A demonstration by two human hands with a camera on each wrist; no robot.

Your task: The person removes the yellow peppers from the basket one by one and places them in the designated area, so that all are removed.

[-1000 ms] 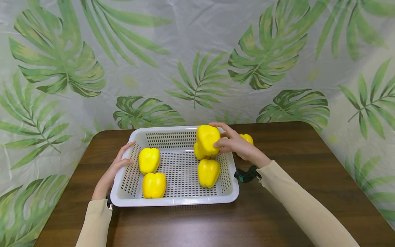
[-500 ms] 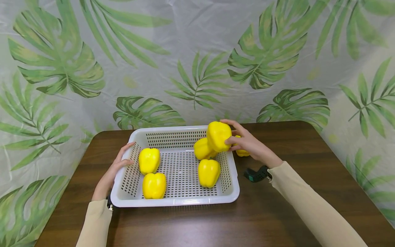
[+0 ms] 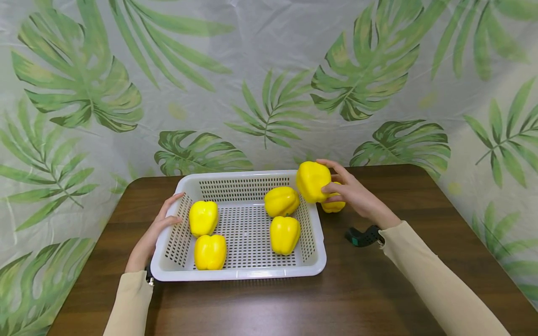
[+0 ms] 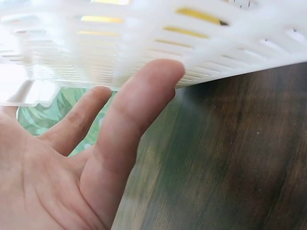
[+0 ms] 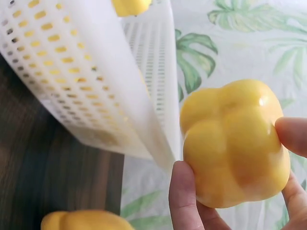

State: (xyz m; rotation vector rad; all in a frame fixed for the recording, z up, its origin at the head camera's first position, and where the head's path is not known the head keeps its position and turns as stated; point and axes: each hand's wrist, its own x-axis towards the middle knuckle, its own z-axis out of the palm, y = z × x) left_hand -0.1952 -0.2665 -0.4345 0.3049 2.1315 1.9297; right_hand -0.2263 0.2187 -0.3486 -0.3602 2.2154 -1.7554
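Observation:
My right hand [image 3: 353, 192] holds a yellow bell pepper [image 3: 313, 181] by its sides, raised above the right rim of a white plastic basket [image 3: 237, 274]. In the right wrist view, its lobed end [image 5: 230, 143] shows between the thumb and fingers. My left hand [image 3: 156, 228] grips the basket's left rim; in the left wrist view, fingers [image 4: 139, 96] touch the outer wall from below. Inside the basket, two peppers lie at the left, one a rear pepper [image 3: 203, 218] and one a front pepper [image 3: 210, 252]. Two more, a rear pepper [image 3: 281, 201] and a front pepper [image 3: 285, 235], lie at the right.
Another yellow pepper [image 3: 334, 200] lies on the dark wooden table [image 3: 403, 200] just outside the basket's right side, partly behind my right hand. A leaf-patterned cloth [image 3: 269, 93] hangs behind the table. Each wrist wears a black strap.
My right hand has carried the held pepper rightward, from above the rear right pepper to over the basket's right rim. The left hand and the basket stay in place.

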